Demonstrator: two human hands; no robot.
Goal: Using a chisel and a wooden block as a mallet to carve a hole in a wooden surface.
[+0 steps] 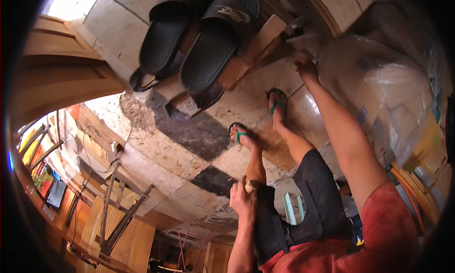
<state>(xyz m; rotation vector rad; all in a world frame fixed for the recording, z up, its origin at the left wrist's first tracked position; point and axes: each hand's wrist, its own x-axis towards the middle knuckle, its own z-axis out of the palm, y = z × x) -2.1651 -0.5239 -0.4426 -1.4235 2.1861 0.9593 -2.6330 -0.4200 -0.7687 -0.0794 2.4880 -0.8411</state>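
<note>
My left hand (242, 200) is closed around a tan, rounded thing (250, 186) above my left thigh. Only its end shows, so its kind is unclear. My right arm stretches far forward; my right hand (306, 68) looks open, fingers apart, with nothing visible in it. It is nearest to a wooden piece (258, 50) and some clear plastic sheeting (379, 83). Left of that wooden piece, a pair of black slide sandals, one left (163, 43) and one right (211, 53), loom large at the top, with other dark footwear partly hidden beneath them.
My feet in green-strapped flip-flops stand on a worn, dirty tile floor (161, 152). Wooden panelled furniture (61, 69) is at the far left. Below it are a dark frame (113, 216), slatted wood (130, 240) and a cord (85, 178). Curved orange strips (410, 192) are at right.
</note>
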